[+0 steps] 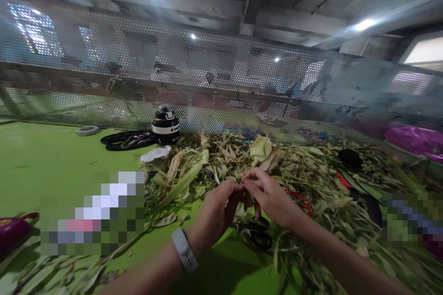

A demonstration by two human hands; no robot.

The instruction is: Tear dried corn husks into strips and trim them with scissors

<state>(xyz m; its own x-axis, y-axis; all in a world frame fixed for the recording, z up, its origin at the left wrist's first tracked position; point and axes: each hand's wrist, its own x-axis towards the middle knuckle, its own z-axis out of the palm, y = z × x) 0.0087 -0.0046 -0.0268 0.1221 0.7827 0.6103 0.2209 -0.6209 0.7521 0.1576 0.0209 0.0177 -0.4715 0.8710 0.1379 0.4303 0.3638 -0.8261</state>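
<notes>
My left hand [221,200] and my right hand [265,189] meet at the fingertips over the near edge of a leaf pile [235,161]. Both are closed in a pinch, and a short, brownish dry leaf strip [248,199] hangs where they meet. Fingers hide most of it. Below lies a black looped handle [261,238], like that of scissors, partly covered by leaves. A red looped handle [304,203] shows beside my right wrist. A broad, pale yellow-green leaf [260,148] sticks up just beyond my hands. A white band [185,250] circles my left wrist.
A black and white bottle [166,125] stands on the green table [114,159], near a black flat item [128,139], a tape-like ring [87,130] and crumpled white tissue [155,154]. Perforated screen [214,78] runs behind. Purple plastic [415,140] lies at the right.
</notes>
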